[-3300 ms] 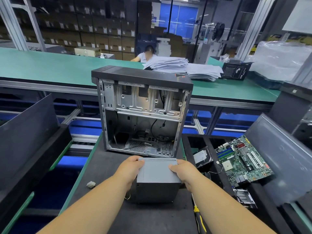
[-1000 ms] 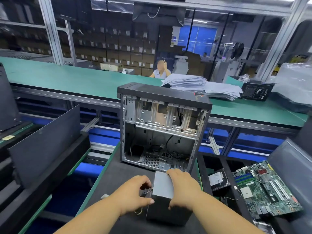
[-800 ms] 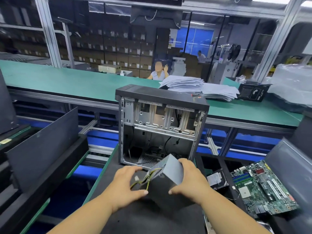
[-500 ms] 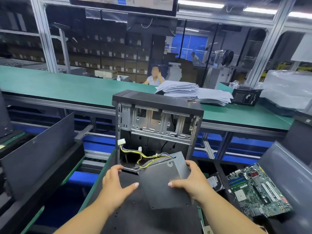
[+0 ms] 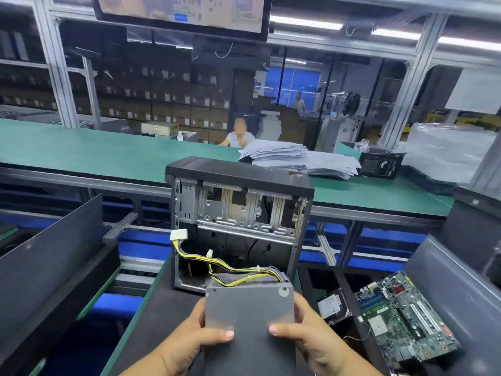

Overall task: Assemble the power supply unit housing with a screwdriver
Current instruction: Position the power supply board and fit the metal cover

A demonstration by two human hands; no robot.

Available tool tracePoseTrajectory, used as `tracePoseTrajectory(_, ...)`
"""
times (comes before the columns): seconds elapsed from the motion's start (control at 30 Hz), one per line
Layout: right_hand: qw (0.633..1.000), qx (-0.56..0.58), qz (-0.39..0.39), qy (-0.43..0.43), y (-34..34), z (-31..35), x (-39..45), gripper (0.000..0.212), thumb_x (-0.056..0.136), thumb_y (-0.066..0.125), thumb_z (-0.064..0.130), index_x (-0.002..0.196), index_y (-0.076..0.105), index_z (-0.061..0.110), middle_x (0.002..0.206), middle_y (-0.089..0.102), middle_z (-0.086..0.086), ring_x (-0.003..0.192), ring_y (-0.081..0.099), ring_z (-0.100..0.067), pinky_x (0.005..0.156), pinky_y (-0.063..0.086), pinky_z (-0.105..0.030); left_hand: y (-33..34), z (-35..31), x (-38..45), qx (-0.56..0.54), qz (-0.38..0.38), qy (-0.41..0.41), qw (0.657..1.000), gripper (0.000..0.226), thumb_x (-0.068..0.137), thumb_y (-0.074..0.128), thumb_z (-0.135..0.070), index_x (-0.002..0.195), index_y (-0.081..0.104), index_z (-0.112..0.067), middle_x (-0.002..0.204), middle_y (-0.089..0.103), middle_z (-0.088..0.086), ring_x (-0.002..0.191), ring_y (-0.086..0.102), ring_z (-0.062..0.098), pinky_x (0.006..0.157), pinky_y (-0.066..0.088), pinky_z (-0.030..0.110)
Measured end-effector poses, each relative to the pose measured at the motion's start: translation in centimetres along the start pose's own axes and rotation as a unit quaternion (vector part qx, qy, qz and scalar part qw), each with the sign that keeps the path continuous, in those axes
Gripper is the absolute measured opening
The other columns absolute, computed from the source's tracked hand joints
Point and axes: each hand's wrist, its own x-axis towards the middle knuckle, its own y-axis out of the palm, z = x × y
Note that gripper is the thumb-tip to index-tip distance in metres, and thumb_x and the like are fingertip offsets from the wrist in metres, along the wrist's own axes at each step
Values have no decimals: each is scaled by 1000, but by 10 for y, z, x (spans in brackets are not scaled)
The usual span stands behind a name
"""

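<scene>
Head view: both hands up front, gripping one grey box.
L hand (image 5: 189,340): thumb curled over the PSU's (image 5: 249,308) near face, fingers hidden behind its left edge, clamped on it.
PSU: held off the mat between both hands, flat grey face toward cam.
Cables (image 5: 233,272): yellow/black bundle rising past the fingertips, white plug (image 5: 179,235) at the case's left edge.
Case (image 5: 238,213): upright, open side facing, just beyond the fingers.
R hand (image 5: 311,337): thumb on PSU face, fingers wrapped round its right edge.
Motherboard (image 5: 404,318): right of R hand, apart.
</scene>
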Motion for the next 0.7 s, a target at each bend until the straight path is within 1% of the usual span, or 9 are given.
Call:
tracePoseTrajectory(0.1,999,21,-23,37,-7,3,1,83,65,81,0,138,49,22,136,59,-8,118,61,-29,107,44,-45,4,-4,1,36,-21,-14,999,95,40,91,-18,127,51,-15,117,70,9,111,65,25,103,47,47)
tracePoseTrajectory(0.13,998,-12,-43,39,-9,4,1,78,72,80,7,139,48,30,138,53,-3,118,59,-23,108,42,-43,7,-6,1,61,-31,-20,997,94,39,92,-20,124,53,-14,113,72,9,108,67,26,100,49,46)
tracePoseTrajectory(0.2,990,-126,-47,46,-12,6,2,58,85,73,24,136,50,39,134,51,6,107,57,-8,98,45,-32,12,-11,1,133,-47,-28,990,85,40,92,-25,116,57,-18,105,73,4,100,69,22,94,53,45)
tracePoseTrajectory(0.27,974,-217,-34,58,-11,4,4,37,94,64,31,130,56,38,131,57,8,109,59,-11,98,48,-34,17,-15,2,232,-59,-30,970,75,43,92,-32,110,59,-27,101,73,-5,94,70,14,90,55,39)
tracePoseTrajectory(0.33,962,-262,-38,60,-9,-2,7,38,93,61,39,131,56,36,135,56,8,124,53,-14,109,40,-40,23,-18,7,359,-64,-18,931,75,43,90,-44,109,57,-35,103,67,-15,94,64,5,88,52,29)
tracePoseTrajectory(0.47,962,-249,-74,89,-5,-10,15,48,87,58,56,128,54,32,132,59,7,121,54,-16,109,39,-39,35,-16,18,535,-67,26,841,93,36,79,-63,120,46,-43,113,51,-23,105,53,6,91,45,27)
tracePoseTrajectory(0.53,974,-186,-85,98,-7,-13,17,66,88,58,57,147,39,34,147,47,9,133,47,-17,114,33,-40,38,-13,25,632,-62,58,770,101,38,73,-68,129,40,-41,117,47,-19,110,48,12,94,40,29)
tracePoseTrajectory(0.6,980,-152,-81,104,-10,-15,17,76,93,56,54,156,18,39,155,35,13,141,36,-17,117,28,-42,39,-8,32,703,-35,85,705,108,43,71,-68,138,33,-36,126,44,-14,116,44,15,100,34,32)
tracePoseTrajectory(0.7,976,-179,-64,110,-12,-27,17,80,93,60,47,157,13,40,153,40,11,136,42,-16,115,33,-40,37,1,41,736,-5,91,671,112,45,70,-68,143,28,-34,130,41,-12,121,41,16,105,28,33)
